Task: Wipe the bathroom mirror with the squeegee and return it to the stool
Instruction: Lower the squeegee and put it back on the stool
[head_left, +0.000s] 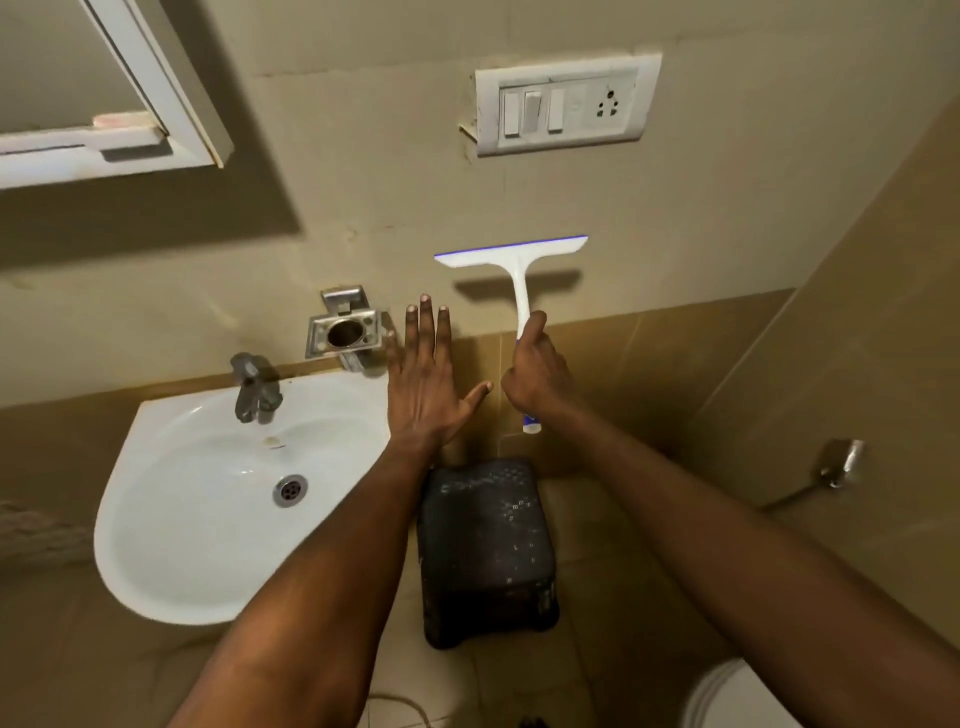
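Observation:
My right hand (535, 371) grips the handle of a white squeegee (519, 270) with a blue blade edge, held upright, blade at the top, in front of the beige wall. My left hand (423, 374) is spread flat with fingers apart, holding nothing, just left of the squeegee. The white-framed mirror (62, 62) hangs at the top left, well away from the blade. A dark plastic stool (485, 551) stands on the floor below both hands, its top bare.
A white sink (171, 545) with a metal tap (254, 387) is at the left. A steel holder (343, 332) is on the wall above it. A switchboard (566, 106) sits at the upper right. A toilet lid (727, 696) shows at the bottom right.

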